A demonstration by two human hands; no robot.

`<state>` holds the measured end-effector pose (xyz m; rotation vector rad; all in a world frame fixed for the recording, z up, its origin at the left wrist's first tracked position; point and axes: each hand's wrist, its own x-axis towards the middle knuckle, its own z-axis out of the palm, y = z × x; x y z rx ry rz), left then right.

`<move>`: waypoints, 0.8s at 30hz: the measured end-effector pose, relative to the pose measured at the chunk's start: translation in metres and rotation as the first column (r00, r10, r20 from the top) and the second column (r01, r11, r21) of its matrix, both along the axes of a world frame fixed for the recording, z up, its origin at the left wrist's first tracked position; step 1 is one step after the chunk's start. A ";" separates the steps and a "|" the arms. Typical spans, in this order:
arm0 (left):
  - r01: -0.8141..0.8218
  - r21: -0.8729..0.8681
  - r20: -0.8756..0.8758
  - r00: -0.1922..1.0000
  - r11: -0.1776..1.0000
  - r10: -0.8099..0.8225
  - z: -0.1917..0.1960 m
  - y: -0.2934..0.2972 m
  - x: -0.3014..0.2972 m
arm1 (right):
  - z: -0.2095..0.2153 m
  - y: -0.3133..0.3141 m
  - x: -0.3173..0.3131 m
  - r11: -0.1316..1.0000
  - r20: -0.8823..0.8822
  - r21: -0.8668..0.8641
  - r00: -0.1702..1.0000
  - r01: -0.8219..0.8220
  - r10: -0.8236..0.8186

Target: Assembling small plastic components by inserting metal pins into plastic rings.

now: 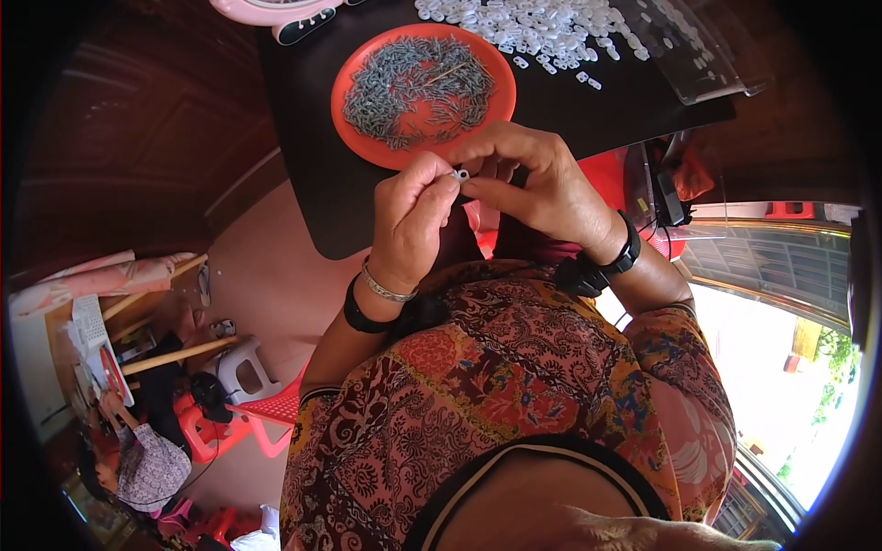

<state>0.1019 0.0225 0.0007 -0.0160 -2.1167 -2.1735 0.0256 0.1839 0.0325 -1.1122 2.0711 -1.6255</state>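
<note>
Both hands meet in one shared grip above the dark surface point(588, 110). Left hand point(412, 220) and right hand point(537, 179) are pinched nearly shut, fingertips touching around a small white plastic piece point(462, 174), which sits right between them at the grip's centre. Just beyond the grip lies an orange plate point(354, 119) heaped with small grey metal parts point(418, 87). Farther still, up and right, spreads a pile of white plastic pieces point(537, 28).
</note>
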 end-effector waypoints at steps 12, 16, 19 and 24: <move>-0.032 0.136 -0.015 0.999 0.990 0.034 -0.007 0.000 0.006 | -0.009 -0.005 0.005 0.999 -0.487 0.015 0.872 0.052 -0.038; -0.039 0.172 0.009 0.999 0.984 0.038 -0.011 -0.004 0.007 | -0.002 -0.006 -0.006 0.999 -0.476 0.037 0.879 0.003 0.015; -0.083 0.169 0.041 0.996 0.982 0.077 -0.016 -0.007 0.010 | 0.005 -0.012 -0.035 0.991 -0.435 0.079 0.891 -0.106 0.130; -0.139 0.207 0.043 0.990 0.968 0.133 -0.020 -0.003 0.011 | 0.000 -0.030 -0.074 0.945 -0.613 0.322 0.773 0.056 0.163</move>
